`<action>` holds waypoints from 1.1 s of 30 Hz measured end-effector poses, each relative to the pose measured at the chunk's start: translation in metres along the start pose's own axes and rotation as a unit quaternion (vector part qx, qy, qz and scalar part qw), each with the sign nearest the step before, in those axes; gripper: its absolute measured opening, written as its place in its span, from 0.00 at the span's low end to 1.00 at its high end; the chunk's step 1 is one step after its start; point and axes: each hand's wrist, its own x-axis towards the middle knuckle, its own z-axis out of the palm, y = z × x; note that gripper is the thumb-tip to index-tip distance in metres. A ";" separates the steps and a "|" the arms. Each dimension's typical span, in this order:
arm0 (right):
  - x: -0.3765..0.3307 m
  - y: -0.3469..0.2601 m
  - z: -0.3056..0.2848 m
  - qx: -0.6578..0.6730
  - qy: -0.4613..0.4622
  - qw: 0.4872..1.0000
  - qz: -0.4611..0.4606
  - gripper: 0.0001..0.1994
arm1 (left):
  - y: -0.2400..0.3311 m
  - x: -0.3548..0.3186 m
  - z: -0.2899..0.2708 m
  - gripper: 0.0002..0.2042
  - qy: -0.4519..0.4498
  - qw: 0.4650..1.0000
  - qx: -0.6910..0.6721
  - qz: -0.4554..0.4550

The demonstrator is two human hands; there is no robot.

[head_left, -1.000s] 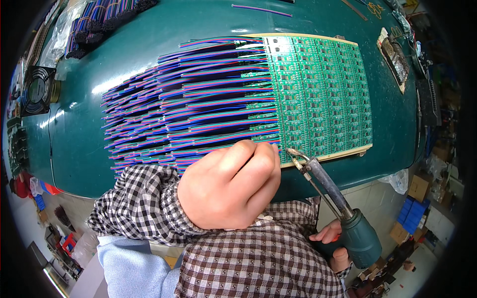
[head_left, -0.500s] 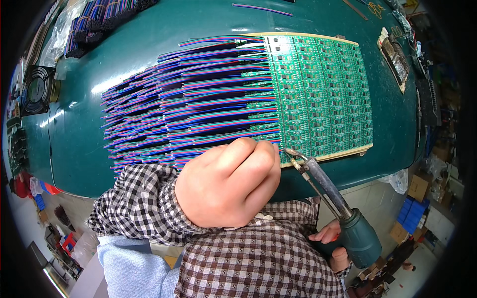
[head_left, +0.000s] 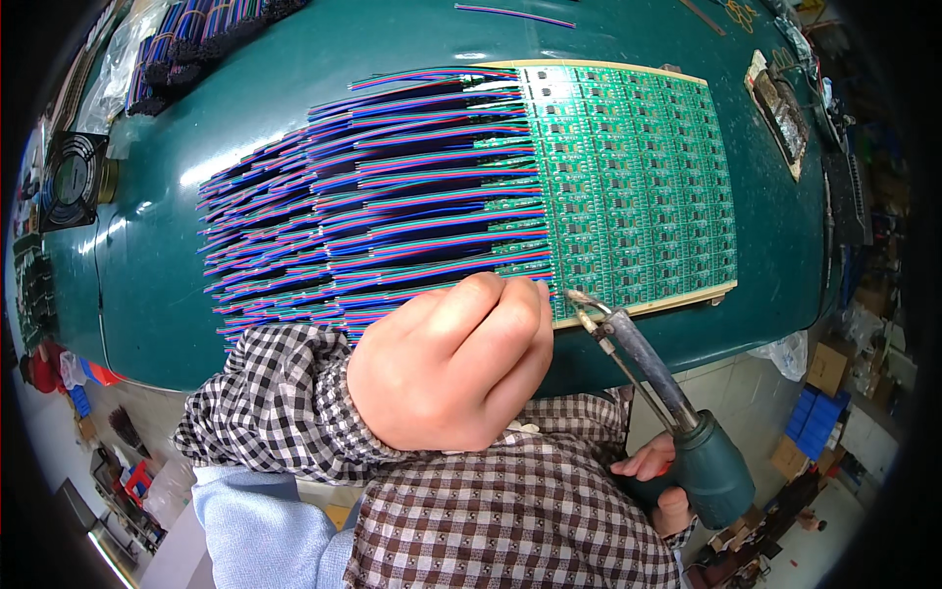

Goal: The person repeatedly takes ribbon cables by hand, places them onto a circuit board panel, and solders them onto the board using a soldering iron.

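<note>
My left hand (head_left: pixel 456 358) is closed in a pinch at the near left corner of a green circuit board panel (head_left: pixel 648 187). Its fingertips are on the end of a multicoloured wire strip (head_left: pixel 551 294), mostly hidden behind the fingers. In my right hand (head_left: pixel 659 481), at the lower right, is a soldering iron (head_left: pixel 653 368) with a dark green handle and a thin tube along its shaft. Its bent tip is at the panel's near edge, just right of my left fingertips. Rows of red, green and blue wire strips (head_left: pixel 422 201) fan out left from the panel.
Bundled wires (head_left: pixel 201 34) lie at the back left, above a black fan (head_left: pixel 77 177). One loose wire strip (head_left: pixel 515 16) lies at the far edge. A dark, stained block (head_left: pixel 778 113) sits right of the panel. Pale strips (head_left: pixel 648 312) border the panel.
The soldering iron's tip has shifted very slightly right and away from my left fingertips. The far left part of the panel and its wires have edged slightly left. My left hand stays nearly still.
</note>
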 end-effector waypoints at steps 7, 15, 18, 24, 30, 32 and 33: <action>0.006 -0.008 0.001 -0.070 0.001 0.997 -0.022 0.34 | 0.001 -0.001 -0.001 0.17 -0.004 1.000 0.007 -0.007; 0.004 -0.005 0.004 0.024 0.007 0.999 -0.024 0.29 | 0.002 0.000 0.000 0.17 0.000 1.000 0.017 0.001; 0.003 -0.003 0.005 0.056 0.013 0.998 -0.015 0.27 | 0.002 -0.003 0.000 0.17 0.002 1.000 0.018 -0.007; 0.000 -0.001 0.002 -0.007 0.006 1.000 -0.024 0.33 | 0.004 -0.001 0.001 0.17 0.005 1.000 0.011 -0.013; -0.001 -0.003 0.004 0.084 0.018 0.996 0.024 0.27 | 0.005 -0.002 0.002 0.16 0.010 1.000 0.016 -0.018; -0.001 -0.001 0.000 0.005 0.002 1.000 0.008 0.35 | 0.005 -0.002 0.002 0.16 0.011 1.000 0.018 -0.020; -0.001 0.000 -0.001 0.005 0.002 1.000 0.008 0.35 | 0.005 -0.001 0.002 0.16 0.008 1.000 0.020 -0.022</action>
